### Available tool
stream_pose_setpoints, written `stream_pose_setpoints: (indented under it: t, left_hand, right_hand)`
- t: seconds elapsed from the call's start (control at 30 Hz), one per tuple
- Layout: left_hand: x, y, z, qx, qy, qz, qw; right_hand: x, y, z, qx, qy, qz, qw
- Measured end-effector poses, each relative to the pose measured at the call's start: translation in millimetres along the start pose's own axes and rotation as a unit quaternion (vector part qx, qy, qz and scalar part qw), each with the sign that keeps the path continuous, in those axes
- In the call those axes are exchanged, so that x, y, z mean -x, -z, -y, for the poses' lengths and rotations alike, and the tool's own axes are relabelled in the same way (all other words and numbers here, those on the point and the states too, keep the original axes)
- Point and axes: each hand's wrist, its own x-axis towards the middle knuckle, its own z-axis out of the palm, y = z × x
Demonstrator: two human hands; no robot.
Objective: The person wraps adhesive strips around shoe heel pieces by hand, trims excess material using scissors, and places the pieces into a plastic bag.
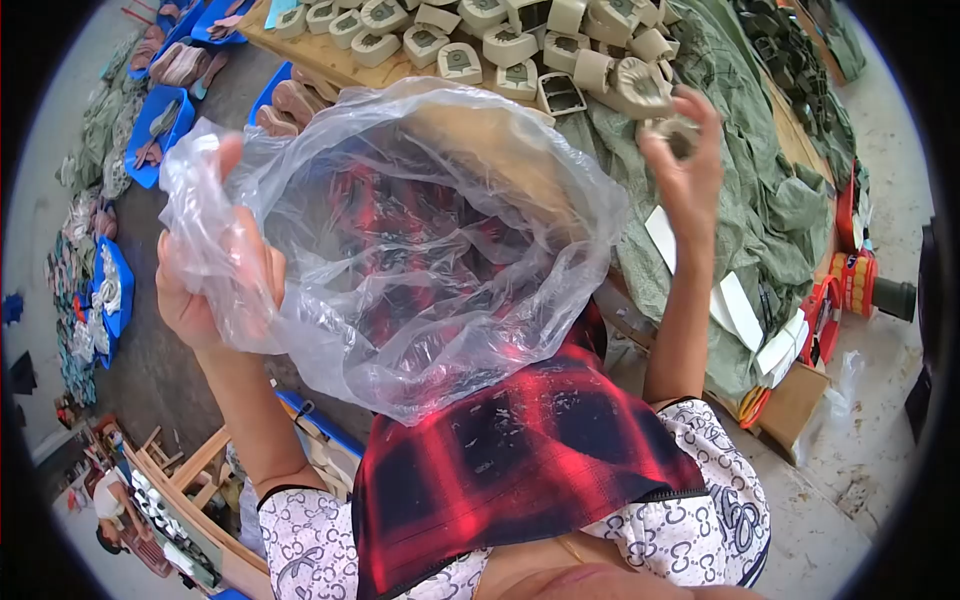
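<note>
My left hand (225, 265) is closed around the gathered rim of a clear plastic bag (400, 370). The bag hangs with its wide mouth facing up, in front of a red and black plaid apron (530, 450). My right hand (688, 165) is raised at the right end of a pile of beige shoe heels (515, 45). Thumb and fingers curl round a beige shoe heel (676, 138), blurred by motion. Just beyond the fingertips is another blurred heel (638, 85).
The heels lie on a wooden table (350, 62) and a green woven sheet (740, 200). Blue bins (160, 130) with shoe parts stand on the floor at left. A cardboard box (795, 400) sits at lower right. Another person (115, 510) is far off at lower left.
</note>
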Motion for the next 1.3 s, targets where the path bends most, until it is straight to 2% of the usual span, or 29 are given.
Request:
stream_pose_setpoints:
  t: [0.03, 0.07, 0.17, 0.2, 0.23, 0.3, 0.43, 0.47, 0.57, 0.6, 0.7, 0.73, 0.83, 0.9, 0.97, 1.0, 1.1, 1.17, 1.23, 1.3]
  left_hand:
    - [-1.4, -4.1, 0.1, -0.011, 0.003, -0.019, 1.0]
    - [-2.7, -8.3, 0.1, -0.022, 0.007, -0.038, 0.999]
    - [-10.3, -12.6, 5.1, -0.031, 0.01, -0.072, 0.997]
    - [-14.3, -15.4, 7.2, -0.034, 0.016, -0.08, 0.996]
    - [-15.6, -17.4, 9.9, -0.033, 0.026, -0.079, 0.996]
    - [-18.2, -17.3, 14.0, -0.033, 0.045, -0.079, 0.995]
    - [-14.1, -12.3, 13.6, -0.042, 0.076, -0.048, 0.995]
    - [-12.9, -10.8, 13.8, -0.036, 0.075, -0.052, 0.995]
    - [-12.6, -7.9, 15.0, -0.02, 0.071, -0.053, 0.996]
    - [-13.5, -7.9, 14.9, -0.016, 0.072, -0.049, 0.996]
    - [-15.0, -7.2, 17.4, -0.02, 0.068, -0.033, 0.997]
    - [-16.6, -7.8, 18.6, -0.025, 0.066, -0.026, 0.997]
    - [-22.9, -17.3, 23.6, -0.026, 0.052, -0.068, 0.996]
    - [-21.8, -13.9, 21.3, -0.034, 0.06, -0.049, 0.996]
    - [-18.3, -10.3, 15.2, -0.033, 0.067, -0.037, 0.997]
    - [-18.7, -9.7, 13.4, -0.025, 0.068, -0.032, 0.997]
    - [-20.9, -12.1, 13.1, -0.015, 0.058, -0.026, 0.998]
    - [-23.4, -10.7, 16.7, -0.008, 0.047, -0.023, 0.999]
    - [-26.9, -9.9, 23.3, 0.01, 0.056, -0.03, 0.998]
    - [-26.5, -5.3, 26.8, 0.007, 0.054, -0.038, 0.998]
  right_hand:
    - [1.3, 6.9, 17.1, -0.01, 0.028, -0.023, 0.999]
    - [5.5, 8.5, 36.0, -0.118, 0.005, 0.016, 0.993]
    - [-1.5, -16.6, 36.6, 0.052, 0.186, 0.001, 0.981]
    - [-8.0, -26.6, 25.7, 0.059, 0.19, -0.026, 0.98]
    - [-16.9, -36.4, 1.1, 0.126, 0.228, -0.034, 0.965]
    - [-11.6, -52.0, -15.5, 0.235, 0.128, -0.019, 0.963]
    - [-2.9, -51.0, -22.0, 0.155, 0.168, -0.016, 0.973]
    - [0.3, -50.1, -18.0, 0.155, 0.203, -0.023, 0.967]
    - [18.0, -39.6, -4.9, 0.169, 0.154, 0.078, 0.97]
    - [20.8, -36.5, -7.4, 0.166, 0.157, 0.079, 0.97]
    - [25.9, -21.5, -0.2, 0.153, 0.131, 0.214, 0.956]
    - [25.2, -17.4, 6.9, 0.164, 0.131, 0.267, 0.94]
    - [18.1, -24.9, -0.1, 0.214, 0.192, 0.304, 0.908]
    - [9.4, -32.2, -21.6, 0.146, 0.23, 0.295, 0.916]
    - [3.5, -27.1, -21.6, 0.114, 0.142, 0.258, 0.949]
    - [4.6, -24.3, -11.3, 0.014, 0.113, 0.199, 0.973]
    - [25.4, -12.8, 59.9, -0.116, 0.02, 0.126, 0.985]
    - [39.7, -25.8, 73.1, -0.196, 0.11, 0.283, 0.933]
    - [53.8, -62.1, 65.0, -0.05, 0.222, 0.357, 0.906]
    - [59.4, -77.0, 57.4, -0.006, 0.273, 0.302, 0.913]
